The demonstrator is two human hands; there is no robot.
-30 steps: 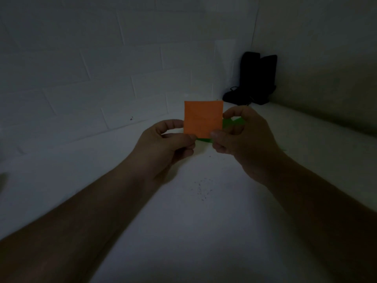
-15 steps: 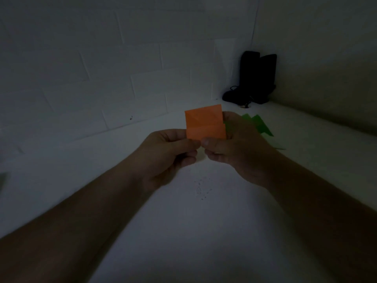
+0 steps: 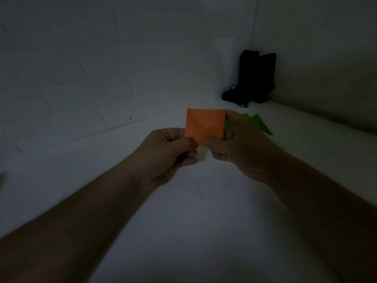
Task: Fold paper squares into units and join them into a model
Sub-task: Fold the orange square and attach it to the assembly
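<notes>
white table (image 3: 204, 231), green paper pieces (image 3: 263, 125), black object (image 3: 253, 82)

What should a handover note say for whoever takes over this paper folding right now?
Left hand: pinches the orange paper at its lower left.
Right hand: pinches its lower right; fingers reach behind it.
Orange paper: held up above the white surface, creases showing, partly folded.
Green pieces: lying on the surface behind the right hand, shape partly hidden.
Done: early creases on the orange paper.
Left: finish this unit, then join the units.
</notes>
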